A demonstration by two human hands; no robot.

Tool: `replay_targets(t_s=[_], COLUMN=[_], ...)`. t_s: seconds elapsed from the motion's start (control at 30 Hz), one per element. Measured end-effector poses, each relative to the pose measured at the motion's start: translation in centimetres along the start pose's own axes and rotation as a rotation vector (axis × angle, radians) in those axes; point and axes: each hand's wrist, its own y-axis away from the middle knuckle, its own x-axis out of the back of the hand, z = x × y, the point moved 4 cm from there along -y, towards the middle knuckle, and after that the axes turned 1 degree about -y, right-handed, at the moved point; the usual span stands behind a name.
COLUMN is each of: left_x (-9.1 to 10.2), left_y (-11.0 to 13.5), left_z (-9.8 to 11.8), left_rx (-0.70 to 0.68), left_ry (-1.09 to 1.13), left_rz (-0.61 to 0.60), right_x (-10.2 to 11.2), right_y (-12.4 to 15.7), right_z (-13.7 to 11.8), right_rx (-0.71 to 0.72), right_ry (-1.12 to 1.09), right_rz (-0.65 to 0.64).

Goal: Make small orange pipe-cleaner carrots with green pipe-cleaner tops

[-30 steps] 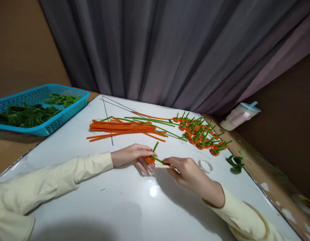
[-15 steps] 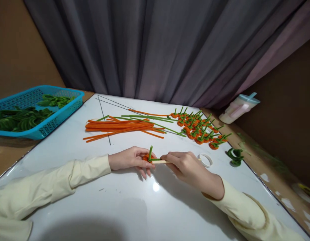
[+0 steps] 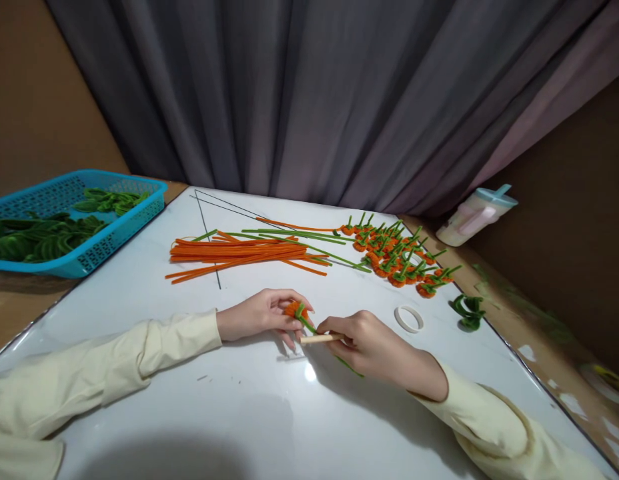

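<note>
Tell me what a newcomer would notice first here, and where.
Probably the bundle of orange stems on the white table, beyond the left hand. Then the crowd of green-stalked orange pieces to the bundle's right, and the blue basket at far left. Nearer, that hand holds one orange piece; the right hand holds a wooden stick.

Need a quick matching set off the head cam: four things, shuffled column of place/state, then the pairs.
Things
1. Left hand
2. Right hand
3. Blue basket
4. Cup

Place or state
A. At the far right, topped with a pale blue lid
B. Holding a pale stick
C. At the far left, with green pieces inside
D. Holding a small orange piece that has a green stem

Pairs: 1-D, 2-B, 3-C, 4-A
</note>
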Motion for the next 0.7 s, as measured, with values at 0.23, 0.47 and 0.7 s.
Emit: replay_targets(t_s=[0.23, 0.47, 0.7], left_x=[0.4, 0.6, 0.9], left_y=[0.1, -0.2, -0.1], left_z=[0.1, -0.7, -0.2], left_rx=[0.085, 0.219, 0.068], left_ry=[0.147, 0.117, 0.063], left_rz=[-0.052, -0.083, 0.090], right_x=[-0.2, 0.3, 2.8], right_y=[-0.1, 0.4, 0.7], right_z=[0.8, 0.8, 1.0], right_rx=[0.023, 0.104, 0.098], right_ry=[0.084, 0.351, 0.088], right_rz=[0.014, 0.067, 0.326])
